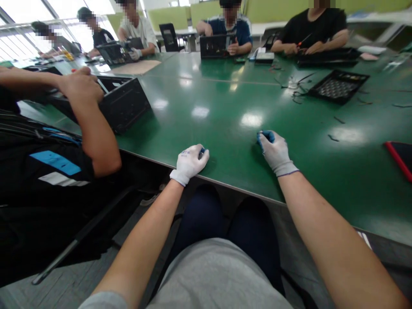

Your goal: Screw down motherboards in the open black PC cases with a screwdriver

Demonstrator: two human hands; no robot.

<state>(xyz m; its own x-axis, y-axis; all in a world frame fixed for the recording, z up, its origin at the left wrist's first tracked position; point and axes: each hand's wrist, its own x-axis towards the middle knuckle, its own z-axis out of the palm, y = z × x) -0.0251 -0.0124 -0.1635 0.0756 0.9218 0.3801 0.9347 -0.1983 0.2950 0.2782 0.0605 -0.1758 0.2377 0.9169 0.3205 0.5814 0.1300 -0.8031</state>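
Observation:
My left hand (190, 162), in a white glove with blue fingers, rests in a loose fist at the near edge of the green table (222, 124). Its thumb points right, and nothing sticks out of the curled fingers. My right hand (275, 149), gloved alike, lies farther in on the tabletop with its blue-coated fingers curled toward the thumb. No object shows in it. Bare tabletop lies between the two hands.
Left, a person's arm (93, 124) reaches over a black computer case (125, 105). A black perforated panel (339, 86) and cable scraps (298, 83) lie at right, near a red-edged object (399, 161). Across the table, a person handles a black case (214, 46).

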